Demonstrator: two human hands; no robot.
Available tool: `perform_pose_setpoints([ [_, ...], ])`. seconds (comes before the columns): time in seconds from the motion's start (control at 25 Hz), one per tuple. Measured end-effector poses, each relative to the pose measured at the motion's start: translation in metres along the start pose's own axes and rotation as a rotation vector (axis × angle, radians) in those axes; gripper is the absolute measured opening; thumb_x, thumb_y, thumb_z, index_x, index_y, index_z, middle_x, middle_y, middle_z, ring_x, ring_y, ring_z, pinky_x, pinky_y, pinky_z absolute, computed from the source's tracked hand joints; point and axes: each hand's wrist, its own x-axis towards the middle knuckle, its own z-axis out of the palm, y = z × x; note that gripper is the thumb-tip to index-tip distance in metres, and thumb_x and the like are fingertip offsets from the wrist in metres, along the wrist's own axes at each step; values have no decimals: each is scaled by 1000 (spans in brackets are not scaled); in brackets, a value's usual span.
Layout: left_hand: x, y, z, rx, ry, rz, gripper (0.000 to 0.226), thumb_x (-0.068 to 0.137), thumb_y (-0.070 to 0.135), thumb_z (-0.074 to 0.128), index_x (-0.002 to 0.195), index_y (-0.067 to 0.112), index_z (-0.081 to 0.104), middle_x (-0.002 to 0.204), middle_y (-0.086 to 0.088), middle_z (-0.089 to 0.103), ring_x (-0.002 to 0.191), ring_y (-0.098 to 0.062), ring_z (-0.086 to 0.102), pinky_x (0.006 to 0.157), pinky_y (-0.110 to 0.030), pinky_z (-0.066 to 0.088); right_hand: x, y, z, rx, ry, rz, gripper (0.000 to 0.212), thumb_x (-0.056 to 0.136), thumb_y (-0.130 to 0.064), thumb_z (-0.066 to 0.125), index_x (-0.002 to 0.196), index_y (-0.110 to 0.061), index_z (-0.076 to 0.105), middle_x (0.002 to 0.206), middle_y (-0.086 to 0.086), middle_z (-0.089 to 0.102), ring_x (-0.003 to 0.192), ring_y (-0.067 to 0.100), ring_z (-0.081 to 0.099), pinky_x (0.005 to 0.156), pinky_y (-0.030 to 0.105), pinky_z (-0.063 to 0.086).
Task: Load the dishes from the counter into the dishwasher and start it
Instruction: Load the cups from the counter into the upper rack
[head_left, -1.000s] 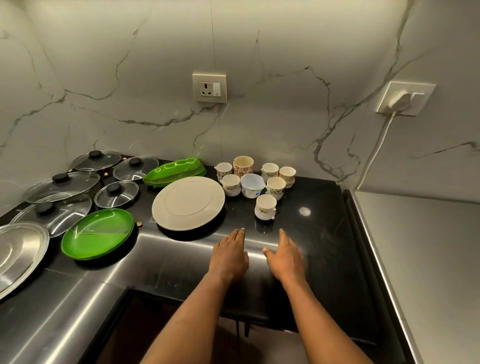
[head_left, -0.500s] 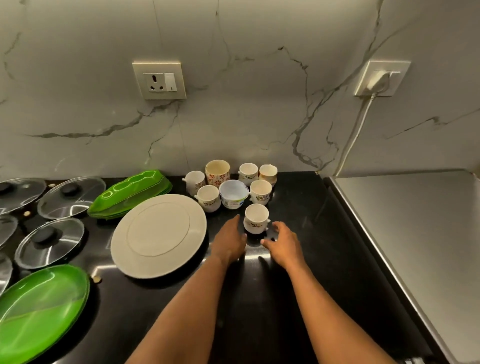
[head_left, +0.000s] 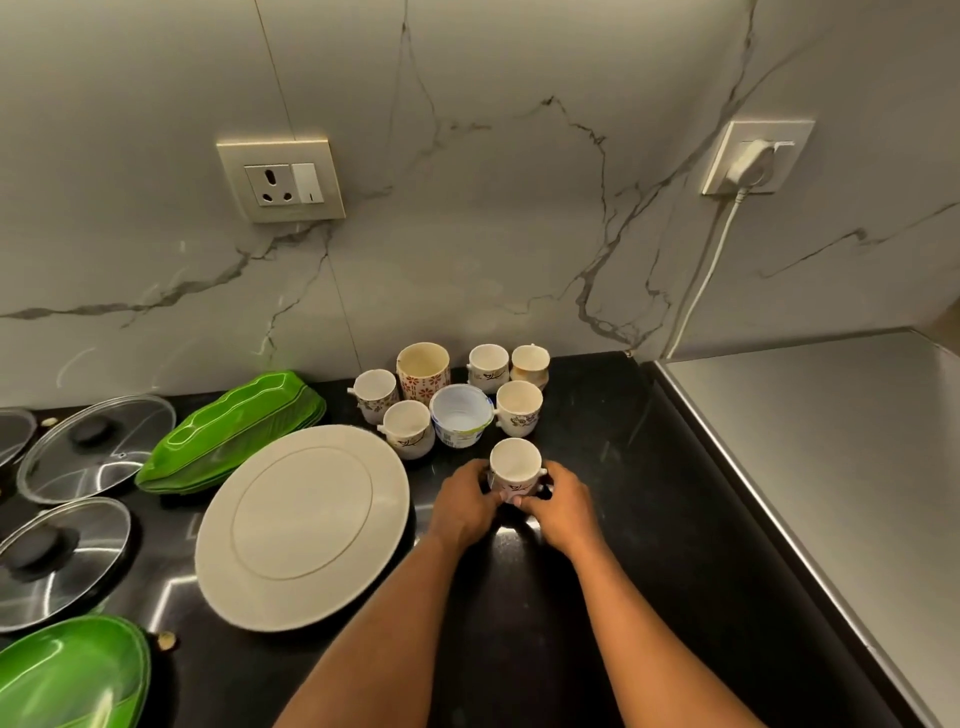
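Note:
A small white cup (head_left: 514, 464) with a leaf print stands on the black counter (head_left: 649, 493), nearest to me. My left hand (head_left: 464, 503) grips its left side and my right hand (head_left: 563, 503) grips its right side. Behind it is a cluster of several more cups (head_left: 518, 407), a taller flowered mug (head_left: 422, 369) and a white plastic tub (head_left: 461, 419). A large white plate (head_left: 303, 525) lies to the left. Green leaf-shaped plates (head_left: 228, 434) are stacked beyond it.
Glass pot lids (head_left: 96, 447) with black knobs and a green plate (head_left: 72, 670) lie at the far left. A steel surface (head_left: 841, 457) adjoins the counter on the right. A wall socket (head_left: 280, 179) and a plugged-in socket (head_left: 756, 158) are on the marble wall.
Both hands moved forward from the counter's front edge and closed around the nearest cup. The view shifted closer and to the right.

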Motion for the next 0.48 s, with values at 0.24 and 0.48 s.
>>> perform_pose_setpoints([
  [0.24,-28,6,10,-45,78,-21,54,83,22,77,131,11,56,130,-7,64,119,-21,59,100,-36,48,-16,8,-24,29,-64,-84,61,72,-19,84,129,-19,60,119,-2,67,109,12,59,87,22,43],
  [0.48,-81,28,34,-31,158,1,51,80,31,79,123,14,59,127,-4,65,117,-20,60,96,-35,49,-47,27,-62,-19,-83,-156,64,68,-25,87,126,-19,60,117,-2,67,109,14,61,88,27,47],
])
